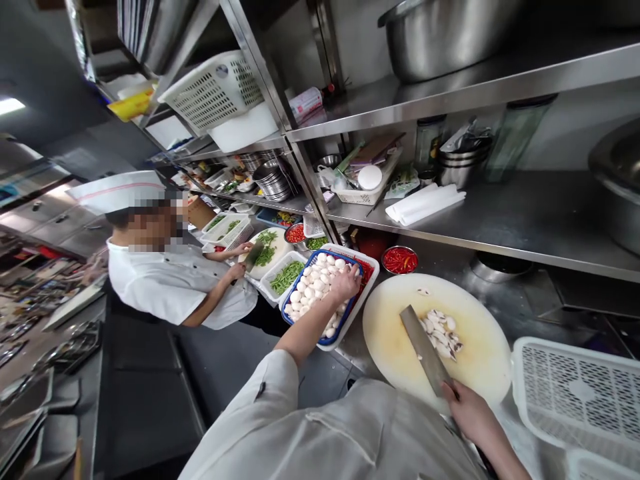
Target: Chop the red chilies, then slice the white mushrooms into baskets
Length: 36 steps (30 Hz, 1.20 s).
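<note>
Many mushrooms (310, 292) lie beside the left grip (346, 283).

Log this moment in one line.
left hand: at whole white mushrooms in blue basket | right hand: holding cleaver | round cutting board: sliced mushrooms on it

The head camera looks forward and down on the nearby knife (423, 348). Framing is wide and tilted.

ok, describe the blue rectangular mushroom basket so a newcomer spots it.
Start at the large round white cutting board. Left of it in the picture, the wearer's left hand reaches into the blue rectangular basket. Its blue rim and whole white mushrooms set it apart from the neighbouring white basket of green vegetables.
</note>
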Motion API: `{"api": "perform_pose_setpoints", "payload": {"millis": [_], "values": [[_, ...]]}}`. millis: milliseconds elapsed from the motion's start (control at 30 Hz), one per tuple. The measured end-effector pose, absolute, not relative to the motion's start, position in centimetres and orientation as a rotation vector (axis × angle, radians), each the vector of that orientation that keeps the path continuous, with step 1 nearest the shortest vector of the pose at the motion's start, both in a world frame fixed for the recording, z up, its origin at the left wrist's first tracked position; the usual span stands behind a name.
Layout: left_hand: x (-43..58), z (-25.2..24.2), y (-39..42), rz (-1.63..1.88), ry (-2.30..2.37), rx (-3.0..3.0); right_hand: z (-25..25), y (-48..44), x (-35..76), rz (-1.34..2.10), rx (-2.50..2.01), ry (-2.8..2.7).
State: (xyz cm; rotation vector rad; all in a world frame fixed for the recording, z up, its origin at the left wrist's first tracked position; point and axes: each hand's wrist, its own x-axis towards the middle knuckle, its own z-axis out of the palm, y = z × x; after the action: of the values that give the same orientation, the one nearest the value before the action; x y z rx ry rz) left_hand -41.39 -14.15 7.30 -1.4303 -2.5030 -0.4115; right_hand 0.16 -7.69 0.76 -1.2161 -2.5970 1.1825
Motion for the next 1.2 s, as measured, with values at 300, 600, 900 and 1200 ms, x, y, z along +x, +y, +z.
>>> {"api": "perform_pose_setpoints", "payload": {"millis": [300,600,900,1200], "values": [[-40.4,10.6,-14.3,-0.3,-2.832,-1.292,2.3,-9.6,-0.9,1.063,-1.355,-2.65],[-43.1,9.8,-15.1,-0.847,-2.616,-1.294,0.9,-7.8,1.2,1.01,-1.393,-2.64],[-30.6,3.0,-14.2,-0.94,-2.236,-1.948,3.7,-7.1,0.3,0.997,-1.454,-2.601],[-28.4,-1.1,-13.8,-0.706,-1.988,-2.51,4.9,-7.1,2.4,0.955,-1.496,-2.624]]}}
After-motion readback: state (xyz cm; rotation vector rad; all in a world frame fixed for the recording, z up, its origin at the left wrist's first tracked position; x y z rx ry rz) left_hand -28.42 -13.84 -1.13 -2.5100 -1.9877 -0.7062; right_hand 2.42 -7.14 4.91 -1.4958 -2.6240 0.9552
